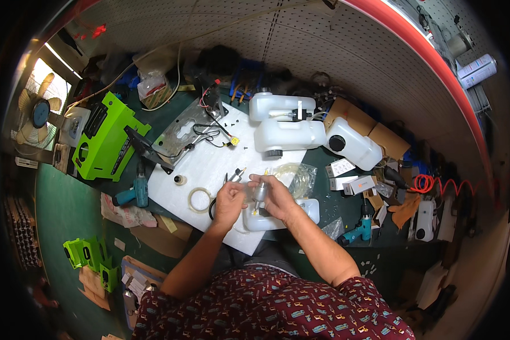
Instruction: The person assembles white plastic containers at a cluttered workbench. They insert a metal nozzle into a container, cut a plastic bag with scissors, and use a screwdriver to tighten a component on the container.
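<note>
My right hand [280,199] grips a small silvery cylinder [260,191] with brass-coloured ends, held over the white foam sheet [170,192]. Close beside it on the left, my left hand [229,203] has its fingers curled together; whatever they pinch, if anything, is too small to make out. Under my right hand lies a translucent white plastic tank [307,211]. Beyond my left hand is a small dark and metal part [236,175], and a pale ring-shaped coil [199,200] rests to its left. A bag of clear tubing [298,177] lies past my right hand.
Several white tanks [292,136] stand at the back. A metal bracket [181,133] with black wiring and a green housing [105,139] are on the left. Cordless drills [140,190] lie at both sides. Small white boxes [358,185] and a red coiled hose [428,182] are right.
</note>
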`<state>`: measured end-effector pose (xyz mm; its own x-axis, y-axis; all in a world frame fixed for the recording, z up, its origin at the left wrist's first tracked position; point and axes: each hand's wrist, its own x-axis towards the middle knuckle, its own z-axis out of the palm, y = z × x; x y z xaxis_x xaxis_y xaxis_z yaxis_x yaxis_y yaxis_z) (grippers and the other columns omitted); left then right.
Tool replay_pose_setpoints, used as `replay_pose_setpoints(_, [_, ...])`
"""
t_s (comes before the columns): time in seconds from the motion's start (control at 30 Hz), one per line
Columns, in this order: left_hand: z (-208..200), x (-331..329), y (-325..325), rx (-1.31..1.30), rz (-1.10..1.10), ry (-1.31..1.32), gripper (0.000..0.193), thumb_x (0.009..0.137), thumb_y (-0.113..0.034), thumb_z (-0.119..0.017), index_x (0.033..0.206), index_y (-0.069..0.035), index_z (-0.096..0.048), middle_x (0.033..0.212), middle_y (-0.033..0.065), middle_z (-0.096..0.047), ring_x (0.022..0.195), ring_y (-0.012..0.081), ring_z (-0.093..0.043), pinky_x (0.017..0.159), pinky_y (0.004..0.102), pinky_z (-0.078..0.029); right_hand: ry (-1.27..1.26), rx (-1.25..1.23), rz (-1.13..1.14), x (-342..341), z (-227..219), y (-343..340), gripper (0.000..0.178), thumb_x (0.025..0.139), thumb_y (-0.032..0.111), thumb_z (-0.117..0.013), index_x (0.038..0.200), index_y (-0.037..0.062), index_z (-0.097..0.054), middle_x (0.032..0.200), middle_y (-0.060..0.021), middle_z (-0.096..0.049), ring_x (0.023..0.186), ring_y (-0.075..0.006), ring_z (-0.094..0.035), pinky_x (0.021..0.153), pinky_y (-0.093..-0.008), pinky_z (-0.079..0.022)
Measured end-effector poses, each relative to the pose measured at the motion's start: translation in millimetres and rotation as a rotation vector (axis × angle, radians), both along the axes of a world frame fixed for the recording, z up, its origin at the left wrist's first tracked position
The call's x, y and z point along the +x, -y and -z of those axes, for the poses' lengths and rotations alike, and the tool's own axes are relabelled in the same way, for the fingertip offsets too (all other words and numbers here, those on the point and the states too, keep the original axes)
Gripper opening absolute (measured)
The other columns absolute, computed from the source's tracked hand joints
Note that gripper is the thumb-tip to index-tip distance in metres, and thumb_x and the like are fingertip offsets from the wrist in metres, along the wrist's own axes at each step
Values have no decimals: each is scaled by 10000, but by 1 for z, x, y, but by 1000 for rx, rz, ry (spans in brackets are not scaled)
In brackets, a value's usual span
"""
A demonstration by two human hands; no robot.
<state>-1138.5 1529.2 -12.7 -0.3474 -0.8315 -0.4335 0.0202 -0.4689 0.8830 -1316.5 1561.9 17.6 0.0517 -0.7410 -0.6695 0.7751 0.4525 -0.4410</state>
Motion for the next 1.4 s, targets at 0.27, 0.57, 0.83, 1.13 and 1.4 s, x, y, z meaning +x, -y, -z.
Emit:
replay_pose_setpoints(0.27, [11, 21, -22, -147, 126, -10, 207, 1060, -175, -598, 971, -5, -674, 868, 8, -649, 825, 75, -571, 804, 264, -480, -57, -89, 43, -7, 0, -2, 288, 1107, 224, -582, 1271, -8, -630, 1225, -164, -721, 1056, -212, -720, 840, -337, -612])
replay_pose_setpoints(0.57, [-14, 13, 5, -208, 217, 193, 328, 1091, -281, -597, 985, 4, -719, 869, 20, -696, 829, 95, -606, 800, 292, -509, -462, -163, -128, 12, -18, 2, 262, 1085, 290, -633, 1160, 42, -670, 875, -16, -648, 785, -126, -635, 675, -279, -548])
replay_pose_setpoints(0.83, [-42, 23, 39, -416, 833, 253, 383, 1061, -338, -642, 957, 26, -698, 747, 66, -651, 732, 127, -569, 674, 336, -496, -1397, -720, -1153, -19, -62, 0, 234, 891, 207, -726, 1040, 30, -760, 943, -229, -747, 905, -441, -718, 813, -519, -575])
replay_pose_setpoints(1.13, [-66, 70, 21, -294, 897, 151, 344, 1056, -307, -635, 955, 20, -671, 744, 90, -595, 713, 184, -541, 701, 389, -480, -1317, -699, -1387, -47, -59, 5, 311, 902, 237, -731, 1190, 122, -759, 1031, -198, -757, 943, -393, -716, 870, -472, -581])
replay_pose_setpoints(1.4, [-4, 174, 43, -382, 303, 701, 266, 1056, -248, -575, 1144, -10, -656, 967, 181, -697, 886, 289, -685, 825, 402, -536, -1019, -196, -766, -109, -43, 7, 271, 992, 276, -695, 877, 34, -737, 699, 20, -637, 597, -87, -539, 563, -293, -456])
